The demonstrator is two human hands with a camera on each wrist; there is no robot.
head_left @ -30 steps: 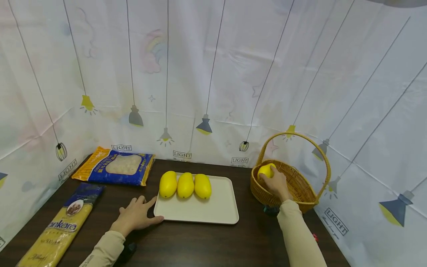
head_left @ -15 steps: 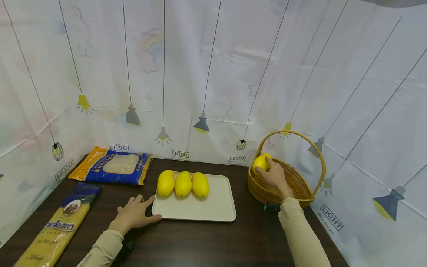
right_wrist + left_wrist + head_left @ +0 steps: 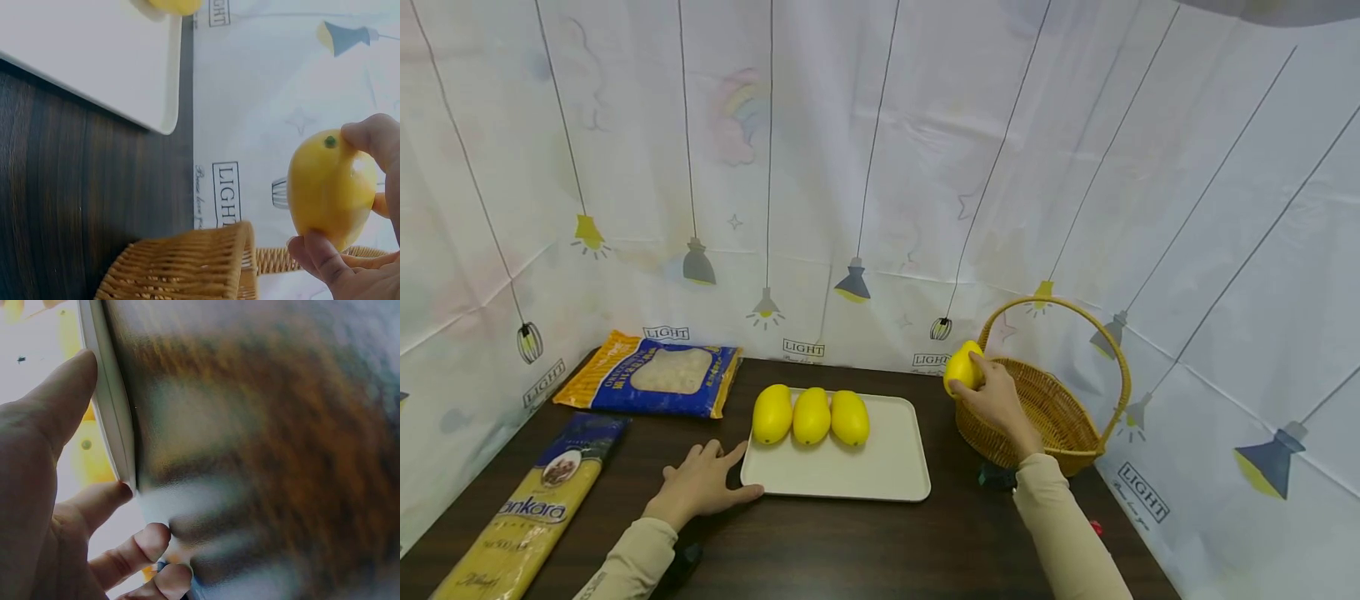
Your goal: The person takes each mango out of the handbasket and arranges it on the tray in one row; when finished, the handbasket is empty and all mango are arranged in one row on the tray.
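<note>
My right hand (image 3: pixel 1000 404) pinches a yellow mango (image 3: pixel 962 369) between thumb and fingers, held up at the left rim of the wicker basket (image 3: pixel 1045 400). In the right wrist view the held mango (image 3: pixel 328 190) shows a small green stem spot. Three more mangoes (image 3: pixel 812 416) lie side by side at the back left of a white tray (image 3: pixel 880 467). At the tray's left end rests my left hand (image 3: pixel 700 483), fingers spread. Its thumb and index fingertip touch the tray rim (image 3: pixel 109 394) in the left wrist view; the other fingers are on the table.
A blue and orange food bag (image 3: pixel 662 375) lies at the back left. In front of it is a long yellow pasta packet (image 3: pixel 527 517). The basket's tall handle (image 3: pixel 1108 329) arches over its opening. A printed white curtain (image 3: pixel 820 167) hangs behind the dark table (image 3: pixel 827 550).
My right hand has lifted the mango out of the basket and carried it left, past the rim. The left hand stays at the tray's edge.
</note>
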